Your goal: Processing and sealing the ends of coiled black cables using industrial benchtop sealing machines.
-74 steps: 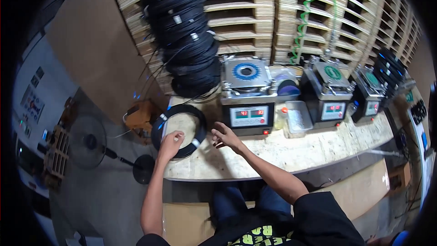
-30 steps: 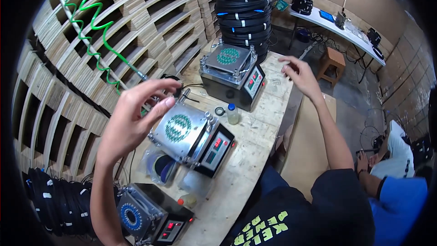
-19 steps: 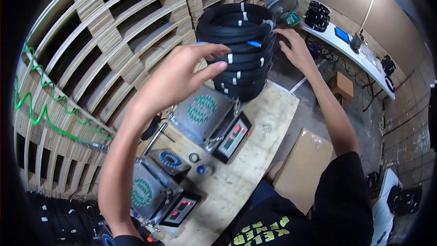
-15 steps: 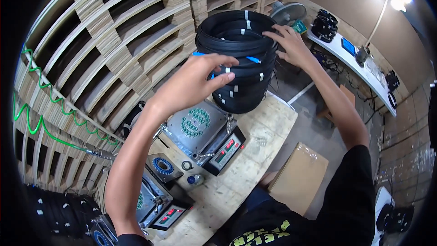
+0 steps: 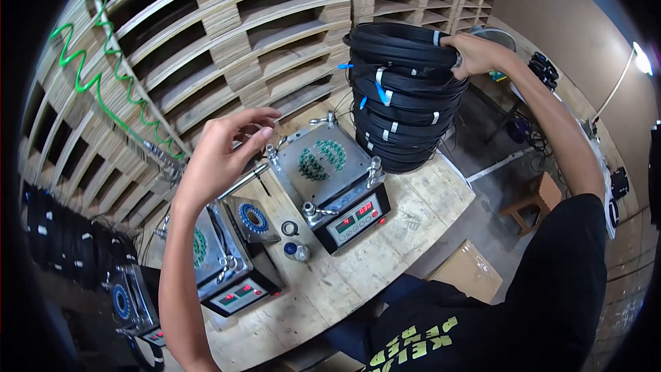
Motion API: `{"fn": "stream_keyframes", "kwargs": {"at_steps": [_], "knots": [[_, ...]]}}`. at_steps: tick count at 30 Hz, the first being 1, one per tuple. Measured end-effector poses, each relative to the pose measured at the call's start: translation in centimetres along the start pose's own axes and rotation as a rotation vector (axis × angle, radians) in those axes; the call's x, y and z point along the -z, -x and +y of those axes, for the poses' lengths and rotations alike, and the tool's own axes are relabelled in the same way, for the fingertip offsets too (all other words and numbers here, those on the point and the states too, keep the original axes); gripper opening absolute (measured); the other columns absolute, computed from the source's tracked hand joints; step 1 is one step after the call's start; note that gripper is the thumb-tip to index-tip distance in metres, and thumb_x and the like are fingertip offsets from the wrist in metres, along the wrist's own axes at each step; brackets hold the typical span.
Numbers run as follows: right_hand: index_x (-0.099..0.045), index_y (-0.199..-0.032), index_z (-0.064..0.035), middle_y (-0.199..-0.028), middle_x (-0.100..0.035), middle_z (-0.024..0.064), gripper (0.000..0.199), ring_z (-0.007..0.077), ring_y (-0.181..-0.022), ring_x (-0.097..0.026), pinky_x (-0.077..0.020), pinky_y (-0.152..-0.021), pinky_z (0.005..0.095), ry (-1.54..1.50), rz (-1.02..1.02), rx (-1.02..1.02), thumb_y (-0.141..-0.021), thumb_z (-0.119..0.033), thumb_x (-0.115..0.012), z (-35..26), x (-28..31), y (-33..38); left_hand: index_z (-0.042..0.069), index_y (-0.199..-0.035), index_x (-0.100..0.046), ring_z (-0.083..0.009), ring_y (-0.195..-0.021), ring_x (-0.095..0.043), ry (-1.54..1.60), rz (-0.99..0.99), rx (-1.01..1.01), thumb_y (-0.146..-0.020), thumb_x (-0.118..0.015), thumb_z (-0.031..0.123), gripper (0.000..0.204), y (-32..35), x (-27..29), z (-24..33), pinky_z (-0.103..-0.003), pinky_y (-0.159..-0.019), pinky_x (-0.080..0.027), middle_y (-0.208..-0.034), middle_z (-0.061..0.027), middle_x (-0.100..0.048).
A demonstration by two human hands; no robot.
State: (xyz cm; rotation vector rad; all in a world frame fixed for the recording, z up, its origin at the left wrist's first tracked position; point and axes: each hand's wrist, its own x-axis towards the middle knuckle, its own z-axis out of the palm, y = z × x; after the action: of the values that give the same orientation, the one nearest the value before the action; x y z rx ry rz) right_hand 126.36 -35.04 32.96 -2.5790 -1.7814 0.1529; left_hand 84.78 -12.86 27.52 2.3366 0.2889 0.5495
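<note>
A tall stack of black cable coils (image 5: 406, 107), bound with white tape and showing blue connector ends, stands at the far right part of the bench. My right hand (image 5: 471, 54) is closed over the right rim of the top cable coil (image 5: 392, 45), fingers on its upper edge and thumb lower down. My left hand (image 5: 224, 148) hangs in the air left of a square metal-topped machine (image 5: 320, 182); its fingers are bent, apart from the thumb, and nothing shows between them. Green pieces sit in a ring pattern on the machine's plate, with clamps at its corners.
A second machine (image 5: 234, 269) stands nearer, and a third (image 5: 134, 303) lower left. A small bottle (image 5: 296, 251), a dark ring (image 5: 290, 228) and a blue round part (image 5: 253, 218) lie on the wooden bench (image 5: 323, 296). Pallets (image 5: 268, 34) rise behind. A cardboard box (image 5: 468, 272) and stool (image 5: 533, 203) stand right.
My left hand has come away from the stack, to the left. My right hand has closed on the top coil's rim. The view has turned, so the scene sits further right.
</note>
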Motion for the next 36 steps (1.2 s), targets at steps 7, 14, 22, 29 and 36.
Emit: {"fn": "stream_keyframes", "kwargs": {"at_steps": [7, 14, 22, 29, 36], "knots": [[-0.06, -0.114, 0.0009, -0.096, -0.067, 0.0195, 0.047, 0.0353, -0.088, -0.062, -0.0504, -0.083, 0.0396, 0.038, 0.434, 0.294, -0.071, -0.012, -0.075, -1.2, -2.4, 1.1, -0.002, -0.117, -0.068, -0.0139, -0.088, -0.067, 0.025, 0.123, -0.048, -0.097, -0.063, 0.011, 0.024, 3.7, -4.2, 1.0, -0.03, -0.081, -0.053, -0.1, -0.0113, -0.073], [-0.062, -0.122, 0.0094, -0.1, -0.071, 0.0221, 0.076, 0.0301, -0.094, -0.07, -0.055, -0.084, 0.0377, 0.042, 0.522, 0.262, -0.072, -0.042, -0.087, -1.1, 0.2, 0.7, -0.001, -0.118, -0.068, -0.0138, -0.089, -0.067, -0.09, 0.069, -0.145, -0.101, -0.061, 0.023, 0.03, -0.1, -9.6, 6.4, -0.031, -0.08, -0.054, -0.099, -0.0098, -0.072], [-0.068, -0.116, 0.0077, -0.108, -0.071, 0.0232, 0.073, 0.0312, -0.099, -0.069, -0.0529, -0.088, 0.0374, -0.08, 0.449, 0.39, -0.071, -0.047, -0.086, -1.4, -1.0, 1.7, -0.004, -0.122, -0.06, -0.0218, -0.083, -0.072, 0.762, -0.18, 0.351, -0.097, -0.029, 0.076, 0.089, -6.2, -18.7, 11.4, -0.031, -0.079, -0.059, -0.097, -0.0146, -0.07], [-0.071, -0.109, 0.0026, -0.098, -0.071, 0.0175, 0.059, 0.0267, -0.092, -0.068, -0.0514, -0.082, 0.0372, -0.228, 0.481, 0.492, -0.073, -0.042, -0.086, -1.7, -2.5, 6.8, 0.003, -0.086, -0.061, -0.0133, -0.053, -0.054, 0.69, -0.027, 0.491, -0.091, -0.037, 0.082, 0.082, -7.5, -18.3, 10.9, -0.026, -0.048, -0.043, -0.064, -0.004, -0.054], [-0.062, -0.113, -0.0125, -0.091, -0.069, 0.0162, 0.051, 0.0313, -0.095, -0.066, -0.05, -0.086, 0.0419, -0.199, 0.727, 0.402, -0.073, -0.033, -0.086, -2.4, -9.7, 10.7, 0.004, -0.09, -0.061, -0.0222, -0.073, -0.065, 1.74, 0.53, 0.554, -0.086, -0.076, 0.049, 0.047, -12.8, -25.1, 10.6, -0.038, -0.075, -0.06, -0.079, -0.0091, -0.064]]}}
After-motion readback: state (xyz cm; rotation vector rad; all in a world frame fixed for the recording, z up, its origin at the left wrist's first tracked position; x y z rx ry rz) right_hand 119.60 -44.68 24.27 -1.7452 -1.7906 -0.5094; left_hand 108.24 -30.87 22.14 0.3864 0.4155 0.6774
